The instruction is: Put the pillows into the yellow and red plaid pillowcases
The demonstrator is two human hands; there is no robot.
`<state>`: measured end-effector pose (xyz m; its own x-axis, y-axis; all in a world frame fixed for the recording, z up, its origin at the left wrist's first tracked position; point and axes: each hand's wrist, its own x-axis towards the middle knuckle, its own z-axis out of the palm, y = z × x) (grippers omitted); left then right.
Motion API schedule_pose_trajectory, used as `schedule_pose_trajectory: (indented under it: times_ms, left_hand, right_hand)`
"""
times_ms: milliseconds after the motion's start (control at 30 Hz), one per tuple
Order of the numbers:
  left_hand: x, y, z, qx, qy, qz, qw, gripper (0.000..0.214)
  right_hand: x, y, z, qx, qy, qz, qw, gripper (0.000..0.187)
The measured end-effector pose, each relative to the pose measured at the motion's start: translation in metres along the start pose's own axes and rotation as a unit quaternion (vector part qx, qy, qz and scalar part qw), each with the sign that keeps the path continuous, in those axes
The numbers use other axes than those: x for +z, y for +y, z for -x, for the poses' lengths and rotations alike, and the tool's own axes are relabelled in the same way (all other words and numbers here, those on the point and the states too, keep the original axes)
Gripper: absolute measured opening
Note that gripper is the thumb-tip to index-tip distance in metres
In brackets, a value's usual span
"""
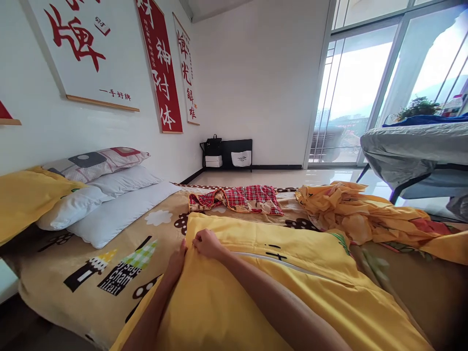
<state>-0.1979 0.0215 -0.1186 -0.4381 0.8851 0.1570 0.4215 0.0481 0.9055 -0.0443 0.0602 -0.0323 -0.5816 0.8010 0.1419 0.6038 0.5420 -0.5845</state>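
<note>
A large yellow pillowcase lies in front of me on the bed, creased and partly filled out. A slit runs across it, with a white strip showing inside. At its far left corner my right hand is closed, fingers pinching the fabric near the edge. Right beside it, my left hand holds the left edge of the same pillowcase; its fingertips are partly hidden by the cloth. Both forearms reach over the yellow fabric.
White pillows, a patterned pillow and a yellow pillow are piled at the left. Beyond the pillowcase lie a red plaid cloth and crumpled orange-yellow bedding. A covered table stands at the right, near sliding glass doors.
</note>
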Motion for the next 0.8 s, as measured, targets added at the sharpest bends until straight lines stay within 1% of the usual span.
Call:
schedule_pose_trajectory:
  times_ms: [67, 133, 233, 367, 500, 567, 667, 800]
  left_hand:
    - [0.001, 0.014, -0.002, -0.057, -0.070, 0.055, 0.994, 0.053]
    - [0.006, 0.025, -0.003, -0.078, -0.121, 0.125, 0.982, 0.044]
    - [0.012, 0.033, 0.001, -0.080, -0.155, 0.185, 0.967, 0.033]
    - [0.012, 0.032, 0.008, -0.095, -0.194, 0.245, 0.945, 0.036]
    - [0.010, 0.029, 0.009, -0.098, -0.200, 0.275, 0.935, 0.039]
    - [0.010, 0.027, 0.007, -0.098, -0.191, 0.279, 0.936, 0.036]
    - [0.011, 0.025, 0.004, -0.093, -0.175, 0.276, 0.940, 0.035]
    - [0.015, 0.021, 0.001, -0.078, -0.142, 0.260, 0.952, 0.034]
  right_hand:
    - [0.004, 0.002, 0.000, 0.003, 0.008, 0.008, 1.000, 0.021]
    - [0.009, 0.005, 0.000, 0.010, 0.014, 0.021, 1.000, 0.022]
    - [0.014, 0.010, 0.003, 0.015, 0.010, 0.037, 0.999, 0.023]
    - [0.013, 0.013, 0.007, 0.009, -0.008, 0.052, 0.999, 0.020]
    - [0.009, 0.012, 0.005, 0.015, -0.021, 0.073, 0.997, 0.017]
    - [0.008, 0.011, 0.001, 0.021, -0.032, 0.084, 0.996, 0.017]
    - [0.009, 0.011, -0.003, 0.020, -0.046, 0.095, 0.994, 0.022]
    - [0.009, 0.013, 0.003, -0.023, -0.032, 0.119, 0.992, 0.024]
